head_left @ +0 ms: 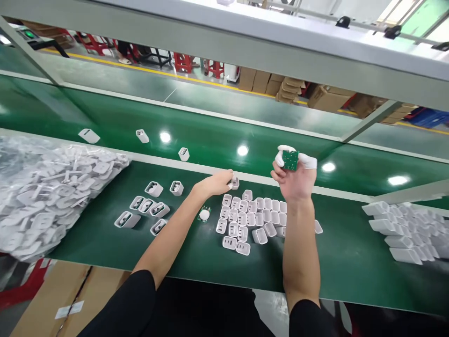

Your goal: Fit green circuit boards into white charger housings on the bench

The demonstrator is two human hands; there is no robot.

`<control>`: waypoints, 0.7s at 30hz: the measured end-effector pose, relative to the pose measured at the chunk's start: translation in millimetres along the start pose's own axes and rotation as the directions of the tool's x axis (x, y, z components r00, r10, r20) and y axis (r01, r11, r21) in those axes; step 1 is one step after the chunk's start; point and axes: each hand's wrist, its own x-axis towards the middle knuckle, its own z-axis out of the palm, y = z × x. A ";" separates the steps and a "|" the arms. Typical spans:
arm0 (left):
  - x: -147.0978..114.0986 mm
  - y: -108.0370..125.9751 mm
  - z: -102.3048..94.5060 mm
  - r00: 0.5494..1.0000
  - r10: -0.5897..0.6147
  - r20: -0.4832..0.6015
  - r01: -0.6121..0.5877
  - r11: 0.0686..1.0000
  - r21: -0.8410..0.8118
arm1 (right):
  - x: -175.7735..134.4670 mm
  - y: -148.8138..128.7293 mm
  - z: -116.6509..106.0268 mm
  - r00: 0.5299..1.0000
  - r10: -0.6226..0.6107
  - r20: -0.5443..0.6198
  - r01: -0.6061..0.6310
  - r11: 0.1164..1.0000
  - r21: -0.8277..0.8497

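One head-worn camera looks forward and down over the person's black sleeves at a green table, near enough to hold both the left hand and right hand; slightly tilted, it reaches the floor beyond.

Green sq. plastic-looking circuit board w/ small pale marks is up, face to cam, right of ctr. White rounded-rect. plastic housing, partly hidden, sits nr frame ctr.
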 end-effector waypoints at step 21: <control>-3.4 57.1 -41.4 0.862 0.245 -0.444 -0.506 0.383 -0.772 | -42.6 -17.9 3.8 0.814 -0.576 0.076 0.577 0.787 -0.218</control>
